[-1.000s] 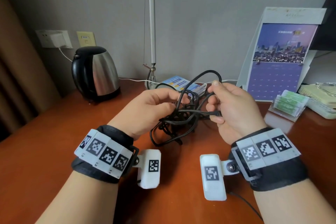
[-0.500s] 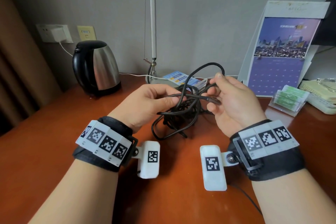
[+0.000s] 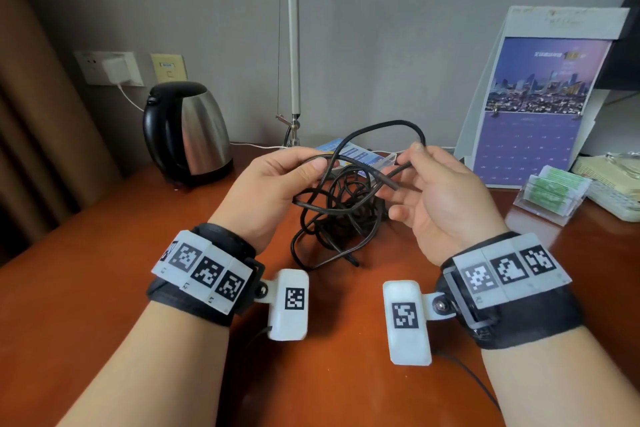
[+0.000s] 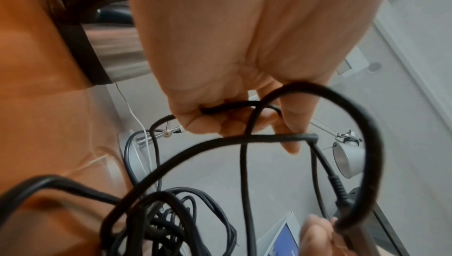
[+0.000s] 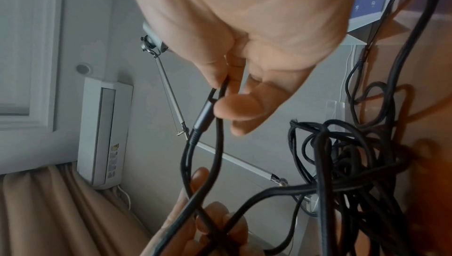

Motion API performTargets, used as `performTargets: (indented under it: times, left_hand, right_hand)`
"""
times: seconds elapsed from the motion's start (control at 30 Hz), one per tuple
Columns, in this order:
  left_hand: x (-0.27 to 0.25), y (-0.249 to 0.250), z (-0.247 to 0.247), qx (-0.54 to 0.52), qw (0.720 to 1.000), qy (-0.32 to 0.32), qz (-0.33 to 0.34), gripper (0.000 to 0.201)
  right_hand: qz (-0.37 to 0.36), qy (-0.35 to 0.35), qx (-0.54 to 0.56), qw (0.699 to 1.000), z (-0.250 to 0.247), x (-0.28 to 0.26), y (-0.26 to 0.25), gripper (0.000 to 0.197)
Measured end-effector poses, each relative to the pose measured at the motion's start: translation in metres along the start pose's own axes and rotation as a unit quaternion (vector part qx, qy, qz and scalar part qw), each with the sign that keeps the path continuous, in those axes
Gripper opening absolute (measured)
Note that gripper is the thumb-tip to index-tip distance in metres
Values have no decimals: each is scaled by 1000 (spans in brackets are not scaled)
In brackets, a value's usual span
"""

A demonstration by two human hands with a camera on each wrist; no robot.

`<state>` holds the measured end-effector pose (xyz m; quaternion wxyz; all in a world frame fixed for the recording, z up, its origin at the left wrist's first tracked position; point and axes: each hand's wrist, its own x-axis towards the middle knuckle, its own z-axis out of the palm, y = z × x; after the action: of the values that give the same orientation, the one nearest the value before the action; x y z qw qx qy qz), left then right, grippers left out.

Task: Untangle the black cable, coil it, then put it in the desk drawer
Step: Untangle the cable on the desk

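Note:
A tangled black cable [image 3: 341, 215] hangs between both hands above the red-brown desk [image 3: 104, 253], its lower loops resting on the wood. My left hand [image 3: 277, 184] grips a strand in curled fingers, seen close in the left wrist view as the black cable [image 4: 229, 105] running under the thumb. My right hand [image 3: 433, 191] pinches the cable near its plug end [image 3: 391, 184]; the right wrist view shows the plug end [image 5: 204, 113] held between thumb and fingers. A high loop [image 3: 388, 126] arches over the hands. No drawer is in view.
A steel and black kettle [image 3: 187, 128] stands at the back left. A lamp pole [image 3: 294, 45] rises behind the hands. A purple calendar [image 3: 533, 107] leans at the back right, with a clear holder of green packets [image 3: 550, 192] beside it. A booklet [image 3: 353, 152] lies behind the cable.
Both hands have lifted the cable higher and drawn slightly apart. The plug end in the right hand has come up out of the tangle, and the loops hang looser.

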<state>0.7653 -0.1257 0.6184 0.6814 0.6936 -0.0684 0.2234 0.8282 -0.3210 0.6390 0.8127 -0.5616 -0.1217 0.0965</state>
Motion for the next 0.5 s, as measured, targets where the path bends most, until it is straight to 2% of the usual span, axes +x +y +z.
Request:
performTargets:
  times: [0.17, 0.37, 0.5]
  left_hand:
    - [-1, 2, 1, -8, 1000, 12, 16, 20]
    - [0, -5, 1, -10, 999, -49, -1, 17]
    - [3, -5, -2, -9, 1000, 11, 0, 18]
  right_hand:
    - [-21, -2, -11, 1000, 0, 1, 0, 23]
    - [-27, -39, -117, 992, 2, -1, 5, 16]
    - [-2, -73, -79, 994, 6, -5, 2, 16]
